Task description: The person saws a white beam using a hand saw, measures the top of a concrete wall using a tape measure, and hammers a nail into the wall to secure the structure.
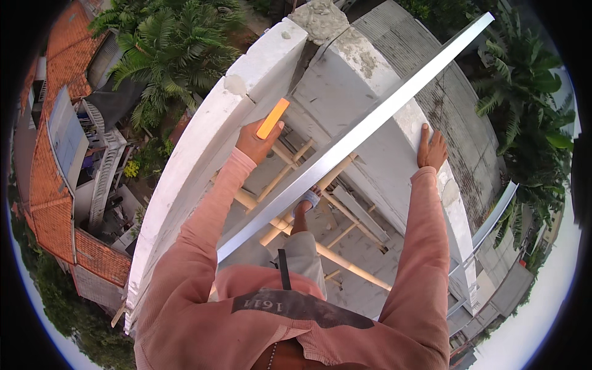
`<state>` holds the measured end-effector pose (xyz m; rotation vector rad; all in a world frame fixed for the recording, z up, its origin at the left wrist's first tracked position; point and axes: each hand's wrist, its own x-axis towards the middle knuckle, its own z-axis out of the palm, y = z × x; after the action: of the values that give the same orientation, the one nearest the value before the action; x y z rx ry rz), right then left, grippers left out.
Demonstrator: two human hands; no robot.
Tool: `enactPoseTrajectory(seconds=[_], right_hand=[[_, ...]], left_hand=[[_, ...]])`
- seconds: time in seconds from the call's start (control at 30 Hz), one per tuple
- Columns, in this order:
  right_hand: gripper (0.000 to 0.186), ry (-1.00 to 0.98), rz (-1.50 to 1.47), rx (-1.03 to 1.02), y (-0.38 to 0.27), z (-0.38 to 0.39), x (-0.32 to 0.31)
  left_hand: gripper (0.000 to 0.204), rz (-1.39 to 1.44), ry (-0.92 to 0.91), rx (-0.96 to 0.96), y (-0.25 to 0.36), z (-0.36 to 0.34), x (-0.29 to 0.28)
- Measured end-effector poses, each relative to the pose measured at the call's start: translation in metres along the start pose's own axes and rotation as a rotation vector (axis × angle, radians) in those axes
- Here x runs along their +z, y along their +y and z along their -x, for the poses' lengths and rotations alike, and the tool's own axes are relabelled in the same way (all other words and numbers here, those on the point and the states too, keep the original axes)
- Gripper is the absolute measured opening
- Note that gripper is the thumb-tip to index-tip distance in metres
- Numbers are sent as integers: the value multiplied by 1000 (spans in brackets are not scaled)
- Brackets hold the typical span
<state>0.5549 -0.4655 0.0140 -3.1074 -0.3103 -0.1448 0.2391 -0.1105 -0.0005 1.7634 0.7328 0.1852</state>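
Observation:
My left hand (258,140) is closed around a flat, bright orange bar (273,119), whose exact kind I cannot make out. It is held beside the inner face of the left block wall (185,148). My right hand (432,148) lies on the top edge of the right block wall (401,117), fingers stretched out. A long silvery metal profile (345,145) runs slantwise between my arms. Its near end disappears by my left sleeve, and its far end reaches out past the right wall.
Bamboo scaffold poles (345,259) cross below me, with my foot (310,198) on or near them. Rough mortar (320,21) caps the far corner where the walls meet. A grey corrugated roof (431,80) lies beyond the right wall; orange tiled roofs (55,203) and palms (179,49) stand left.

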Motion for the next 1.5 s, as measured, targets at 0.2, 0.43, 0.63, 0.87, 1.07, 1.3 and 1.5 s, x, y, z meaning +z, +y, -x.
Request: enactPoseTrajectory(seconds=[0.2, 0.43, 0.63, 0.87, 1.07, 1.3, 1.5], right_hand=[[73, -31, 5, -28, -2, -3, -9], [70, 13, -5, -20, 5, 2, -3], [68, 38, -39, -18, -3, 3, -1], [69, 6, -24, 8, 9, 3, -2], [69, -4, -38, 12, -5, 3, -2], [71, 13, -23, -5, 4, 3, -4], [69, 1, -39, -22, -4, 6, -7]], left_hand=[[33, 2, -113, -58, 2, -12, -27], [26, -78, -28, -57, -22, 104, -88], [36, 102, 56, 41, -6, -8, 16], [33, 1, -96, -105, 5, 49, -48], [34, -129, -244, -239, 73, 81, -134], [42, -207, -223, -219, 103, 79, -126], [41, -35, 14, -126, 24, 119, -71]])
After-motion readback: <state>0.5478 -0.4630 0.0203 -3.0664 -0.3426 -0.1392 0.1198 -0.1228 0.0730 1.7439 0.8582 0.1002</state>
